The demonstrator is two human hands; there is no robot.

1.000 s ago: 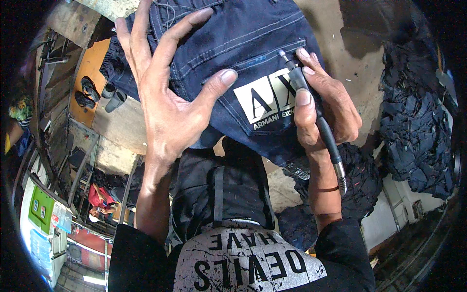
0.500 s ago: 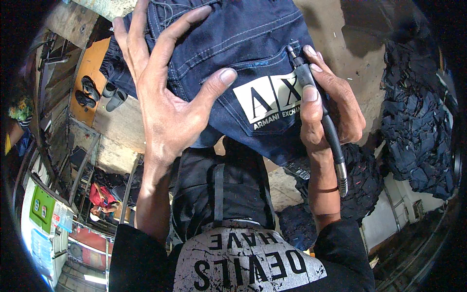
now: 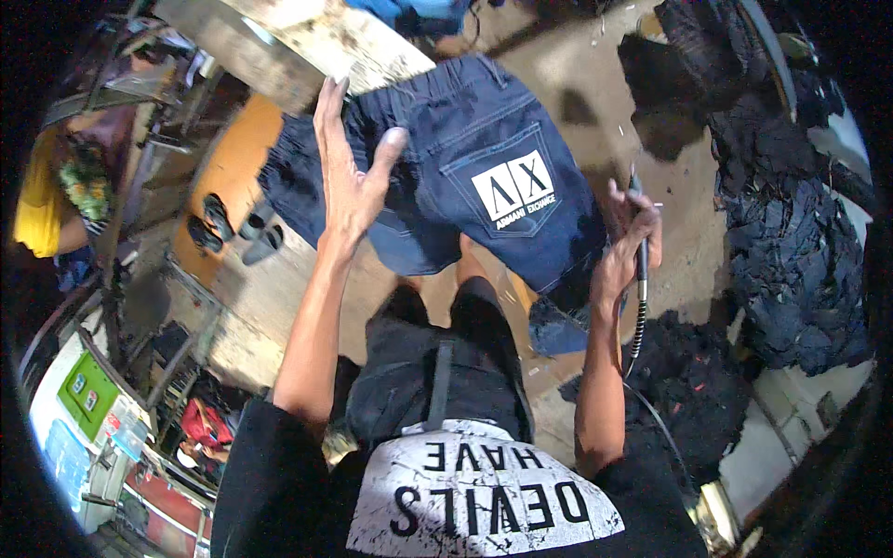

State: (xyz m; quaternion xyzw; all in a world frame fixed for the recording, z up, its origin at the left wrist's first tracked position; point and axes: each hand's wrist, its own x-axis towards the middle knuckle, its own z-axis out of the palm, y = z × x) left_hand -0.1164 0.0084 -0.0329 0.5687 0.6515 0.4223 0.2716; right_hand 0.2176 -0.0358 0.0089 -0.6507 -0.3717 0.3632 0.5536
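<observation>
A pair of dark blue denim shorts [image 3: 437, 223] with a gathered elastic waist is spread out in front of me, its back side up. On its back pocket is a white printed patch [image 3: 513, 191] with black lettering. My left hand [image 3: 358, 191] lies over the shorts near the waistband, fingers stretched and thumb apart, gripping nothing. To the right of the shorts, my right hand [image 3: 633, 232] is closed around a black pen-shaped corded tool [image 3: 642, 262]. Its thin metal tip points away from me, apart from the cloth, and a spring sleeve leads into the cord.
Dark fabric scraps lie in a tall heap [image 3: 791, 270] at the right and a lower heap [image 3: 688, 381] by my right forearm. Two pairs of sandals [image 3: 214, 223] are on the floor at left. A pale board [image 3: 349, 42] lies beyond the shorts. A person in red [image 3: 205, 423] is at lower left.
The tool's tip has come away from the pocket edge and my right hand has moved right, off the shorts. The shorts now appear smaller and farther away; my left hand remains spread over them.
</observation>
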